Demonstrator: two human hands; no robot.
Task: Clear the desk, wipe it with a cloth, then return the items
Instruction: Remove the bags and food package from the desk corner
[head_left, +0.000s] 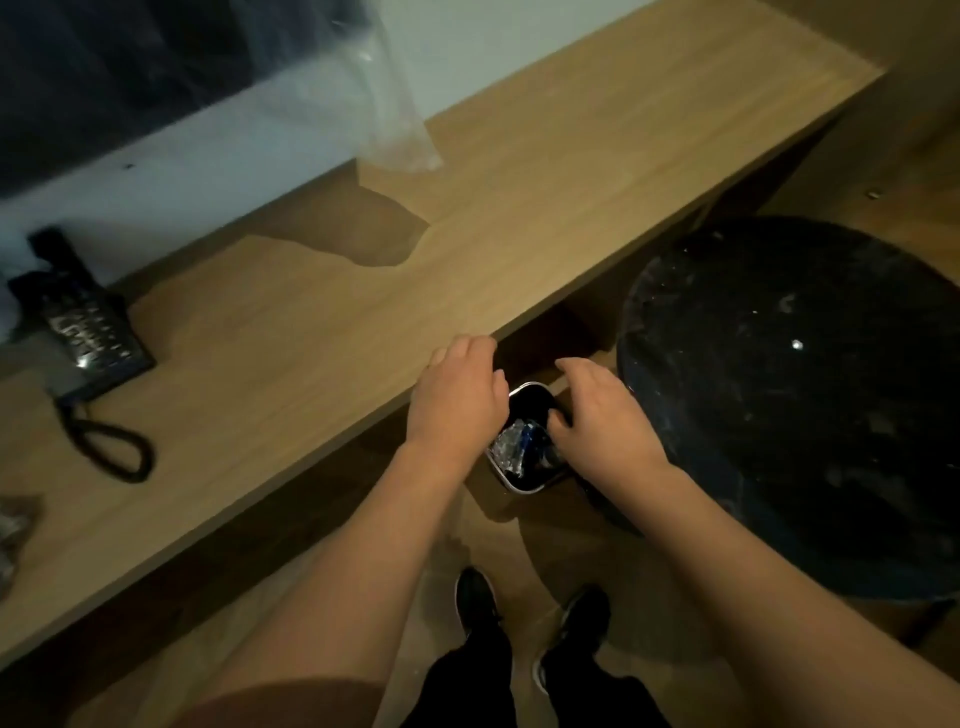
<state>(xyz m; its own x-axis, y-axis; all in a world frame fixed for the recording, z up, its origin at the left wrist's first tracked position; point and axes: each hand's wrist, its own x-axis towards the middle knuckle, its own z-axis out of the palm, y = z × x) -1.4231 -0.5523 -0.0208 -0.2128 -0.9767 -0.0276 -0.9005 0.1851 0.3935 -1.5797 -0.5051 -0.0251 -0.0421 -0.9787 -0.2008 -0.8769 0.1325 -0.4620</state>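
A small dark bin with a shiny metal rim sits just below the wooden desk's front edge, holding crumpled foil and wrappers. My left hand curls over the bin's left rim, its fingertips hidden. My right hand grips the right rim, thumb hooked inside. Whether the bin stands on the floor or is lifted, I cannot tell. A black desk phone with a coiled cord lies at the desk's left end.
A clear plastic bag hangs at the back of the desk against the wall. A round black stool stands right of the bin, close to my right forearm. My feet in black shoes stand on the wooden floor. Something crumpled lies at the far left edge.
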